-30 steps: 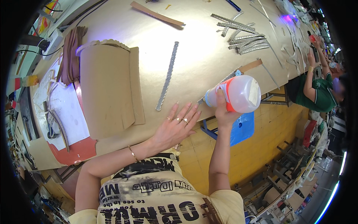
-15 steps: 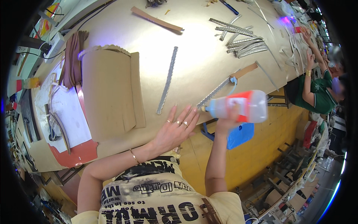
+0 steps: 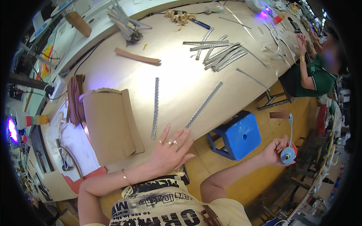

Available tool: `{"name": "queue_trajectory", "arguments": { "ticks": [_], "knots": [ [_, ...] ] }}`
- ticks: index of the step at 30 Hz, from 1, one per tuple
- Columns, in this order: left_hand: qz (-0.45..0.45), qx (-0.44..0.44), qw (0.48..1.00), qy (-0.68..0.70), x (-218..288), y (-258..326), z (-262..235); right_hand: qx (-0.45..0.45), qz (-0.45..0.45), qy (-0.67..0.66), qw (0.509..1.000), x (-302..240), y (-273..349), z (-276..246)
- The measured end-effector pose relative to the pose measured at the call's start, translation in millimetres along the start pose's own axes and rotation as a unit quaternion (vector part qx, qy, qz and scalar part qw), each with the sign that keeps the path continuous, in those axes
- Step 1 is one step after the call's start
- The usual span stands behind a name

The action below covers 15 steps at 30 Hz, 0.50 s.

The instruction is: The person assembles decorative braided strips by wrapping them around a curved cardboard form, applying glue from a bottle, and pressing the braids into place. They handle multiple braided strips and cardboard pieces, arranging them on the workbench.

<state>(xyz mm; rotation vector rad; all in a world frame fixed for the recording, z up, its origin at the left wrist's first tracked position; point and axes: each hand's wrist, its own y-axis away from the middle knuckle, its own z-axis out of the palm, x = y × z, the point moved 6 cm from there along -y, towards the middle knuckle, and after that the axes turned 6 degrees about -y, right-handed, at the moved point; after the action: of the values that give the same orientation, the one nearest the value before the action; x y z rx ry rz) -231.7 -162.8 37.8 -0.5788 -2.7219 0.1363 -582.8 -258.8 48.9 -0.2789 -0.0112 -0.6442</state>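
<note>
bottle (image 3: 289, 153) in right hand (image 3: 274, 150), beyond table edge (image 3: 230, 121)

Bare forearms, short-sleeved pale yellow T-shirt (image 3: 166, 205) with bold black print across the chest, thin gold bangle (image 3: 124, 176) on the left wrist, gold rings (image 3: 170, 142) on several left hand (image 3: 169, 150) fingers, long nails, right hand (image 3: 274, 150) without jewellery showing

The left hand (image 3: 170, 150) lies flat, palm down, fingers spread and pointing away from the body, rings on two fingers and a thin bracelet at the wrist. Its forearm runs back toward the chest, elbow bent. The right hand (image 3: 277, 150) is stretched out to the side, well apart from the left hand, fingers curled closed in a grip.
</note>
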Motion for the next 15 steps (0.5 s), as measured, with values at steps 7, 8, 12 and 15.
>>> {"name": "queue_trajectory", "arguments": {
  "ticks": [7,8,12,15],
  "knots": [
    [-0.033,-0.036,0.998,0.027,-47,-146,-9,0.208,-0.176,0.291,0.917,-19,22,-34],
    [-0.047,-0.035,0.998,-0.005,-50,-164,-3,0.214,-0.159,0.285,0.921,-15,25,-39],
    [-0.037,-0.061,0.99,-0.125,-59,-175,29,0.232,-0.091,0.282,0.927,-16,35,-51],
    [-0.067,-0.079,0.977,-0.185,-84,-150,36,0.253,-0.09,0.296,0.917,-23,39,-59]
  ]
}}
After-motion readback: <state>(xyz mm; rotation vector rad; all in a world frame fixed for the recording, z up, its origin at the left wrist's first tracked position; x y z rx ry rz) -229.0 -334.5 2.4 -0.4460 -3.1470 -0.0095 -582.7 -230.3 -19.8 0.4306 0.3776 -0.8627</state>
